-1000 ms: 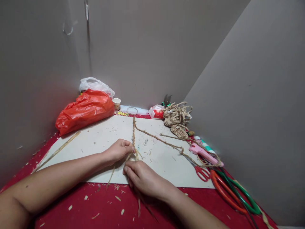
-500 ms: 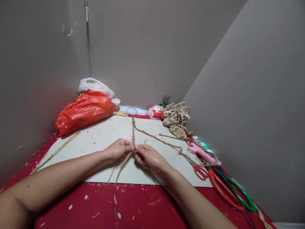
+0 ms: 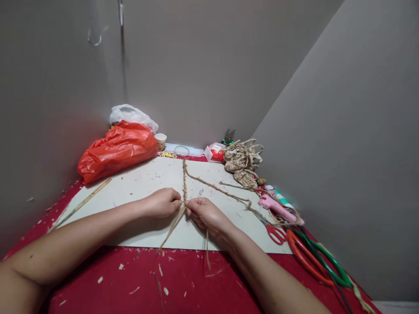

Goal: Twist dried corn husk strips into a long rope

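Observation:
A thin straw braid (image 3: 185, 181) runs upright along the white board (image 3: 144, 237), its lower end between my two hands. My left hand (image 3: 165, 203) is closed in a pinch at the left of that end, with its fingertips partly hidden. From the right, my right hand (image 3: 207, 216) pinches the braid's working end with thumb and forefinger. Loose straw strands (image 3: 172, 226) fan down from there toward the board's front edge. Below my right palm hangs another thin straw strand (image 3: 207, 250). A twisted cord (image 3: 216, 188) branches off the braid's upper part to the right.
Red scissors (image 3: 276, 234), a pink glue gun (image 3: 277, 209) and large shears with red and green handles (image 3: 309, 261) lie at the right. Behind them sits a bundle of straw cord (image 3: 241, 159). A red plastic bag (image 3: 119, 150) and paper cup (image 3: 160, 141) stand back left.
My left hand has turned over, knuckles up, and sits slightly apart from the right one. A strand now hangs below my right hand; fewer hang under the left.

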`<action>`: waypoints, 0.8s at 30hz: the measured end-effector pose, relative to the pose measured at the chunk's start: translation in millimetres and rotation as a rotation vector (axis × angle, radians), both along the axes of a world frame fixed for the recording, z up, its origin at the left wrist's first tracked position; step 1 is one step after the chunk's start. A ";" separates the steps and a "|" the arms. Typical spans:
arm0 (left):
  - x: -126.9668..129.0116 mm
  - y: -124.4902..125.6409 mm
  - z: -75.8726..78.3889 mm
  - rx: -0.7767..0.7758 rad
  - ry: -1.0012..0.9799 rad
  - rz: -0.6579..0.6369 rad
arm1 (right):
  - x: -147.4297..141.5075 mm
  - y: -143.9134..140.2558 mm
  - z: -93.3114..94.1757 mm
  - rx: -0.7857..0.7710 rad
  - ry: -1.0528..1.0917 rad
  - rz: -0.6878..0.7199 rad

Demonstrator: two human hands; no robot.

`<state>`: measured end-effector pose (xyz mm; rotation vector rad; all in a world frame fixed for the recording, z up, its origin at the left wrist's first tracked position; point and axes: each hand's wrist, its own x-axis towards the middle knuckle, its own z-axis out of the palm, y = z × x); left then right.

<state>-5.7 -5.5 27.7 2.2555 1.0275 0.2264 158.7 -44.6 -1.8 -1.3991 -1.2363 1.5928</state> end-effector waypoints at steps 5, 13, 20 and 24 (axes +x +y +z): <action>6.8 -26.0 5.5 0.269 0.217 0.017 | -5.7 -3.9 -1.0 0.038 0.100 -0.034; 17.2 -46.2 -19.0 0.467 0.418 -0.080 | -7.5 -7.6 -3.1 -0.101 0.303 -0.039; 8.1 -56.0 9.9 0.303 0.221 -0.287 | -6.6 -6.6 -0.2 -0.167 0.381 -0.027; 1.7 -25.2 19.4 0.232 -0.237 0.088 | -4.3 -4.7 1.5 -0.117 0.413 -0.029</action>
